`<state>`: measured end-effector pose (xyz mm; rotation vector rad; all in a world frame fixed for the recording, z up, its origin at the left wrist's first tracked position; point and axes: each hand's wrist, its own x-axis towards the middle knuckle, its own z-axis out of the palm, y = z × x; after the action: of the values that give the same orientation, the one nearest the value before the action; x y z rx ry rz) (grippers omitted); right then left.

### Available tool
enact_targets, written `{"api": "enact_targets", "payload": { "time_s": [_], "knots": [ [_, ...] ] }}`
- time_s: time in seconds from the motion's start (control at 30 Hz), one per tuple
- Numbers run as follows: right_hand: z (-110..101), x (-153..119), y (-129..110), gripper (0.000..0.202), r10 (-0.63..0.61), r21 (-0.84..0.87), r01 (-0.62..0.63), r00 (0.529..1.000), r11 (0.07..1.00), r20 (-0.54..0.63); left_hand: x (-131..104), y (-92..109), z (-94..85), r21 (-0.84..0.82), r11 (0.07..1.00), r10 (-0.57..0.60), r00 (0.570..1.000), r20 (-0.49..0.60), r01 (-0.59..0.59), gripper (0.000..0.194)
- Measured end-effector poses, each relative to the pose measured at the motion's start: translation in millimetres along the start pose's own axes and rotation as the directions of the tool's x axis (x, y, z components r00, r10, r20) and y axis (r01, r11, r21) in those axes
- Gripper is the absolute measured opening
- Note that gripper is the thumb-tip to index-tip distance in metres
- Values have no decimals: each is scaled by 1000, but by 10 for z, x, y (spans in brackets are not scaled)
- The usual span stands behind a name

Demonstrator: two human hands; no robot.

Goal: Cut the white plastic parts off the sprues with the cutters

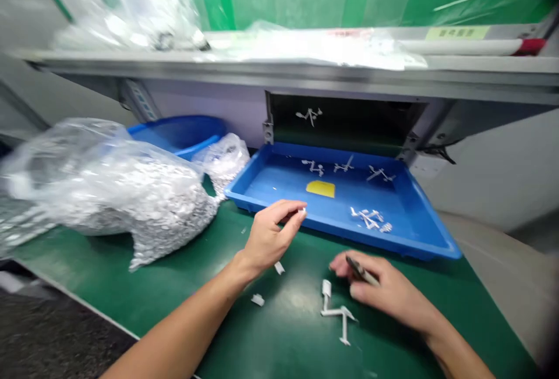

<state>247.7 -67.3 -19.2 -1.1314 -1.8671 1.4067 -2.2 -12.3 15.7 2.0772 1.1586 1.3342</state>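
My left hand is pinched shut on a small white plastic piece, held near the front edge of the blue tray. My right hand is closed around a slim dark tool; its exact kind is not clear. Just left of that hand, a white branched plastic runner lies on the green table. Two small loose white pieces rest on the table: one white piece lies below my left hand, and another white piece is nearer to me, by the forearm.
The shallow blue tray holds several white runners and a yellow patch. Clear bags of small white parts stand at left, before a blue basin. A shelf with plastic bags overhangs the back.
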Motion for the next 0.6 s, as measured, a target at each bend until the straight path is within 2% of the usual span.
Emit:
{"api": "enact_targets", "payload": {
  "time_s": [0.07,0.13,0.17,0.23,0.3,0.37,0.43,0.47,0.5,0.53,0.57,0.6],
  "knots": [
    [88,-21,-78,23,27,-27,-23,991,999,135,292,-5,-401,215,973,116,985,-130,-86,22],
    [185,-23,-108,22,79,-111,-58,977,992,200,638,-47,-842,466,880,187,966,-177,-86,25],
    [228,-20,-106,21,96,-156,-63,972,986,214,808,-82,-1053,580,813,180,970,-165,-52,26],
    [288,-11,-81,19,105,-219,-55,969,974,223,1093,-153,-1403,722,690,83,984,-157,57,30],
    [307,0,-47,19,97,-250,-41,972,967,214,1243,-180,-1611,744,660,28,986,-166,107,34],
    [288,7,-26,20,87,-262,-36,979,965,186,1204,-127,-1645,645,759,69,976,-207,83,33],
    [245,5,-28,21,77,-253,-37,986,967,148,980,-4,-1512,442,897,78,971,-225,30,32],
    [216,0,-31,21,71,-239,-38,989,970,132,820,72,-1399,336,942,44,984,-174,17,32],
    [183,-4,-29,20,64,-219,-36,991,975,120,645,148,-1266,254,967,4,998,-63,12,31],
    [147,-4,-17,19,55,-196,-32,992,980,113,470,216,-1125,205,979,-20,995,99,-1,29],
    [110,-1,7,18,43,-171,-26,995,985,92,305,270,-982,173,984,-20,958,286,-32,24],
    [75,7,44,17,33,-150,-23,997,988,67,153,304,-842,141,987,-2,885,465,-72,20]
  ]
}}
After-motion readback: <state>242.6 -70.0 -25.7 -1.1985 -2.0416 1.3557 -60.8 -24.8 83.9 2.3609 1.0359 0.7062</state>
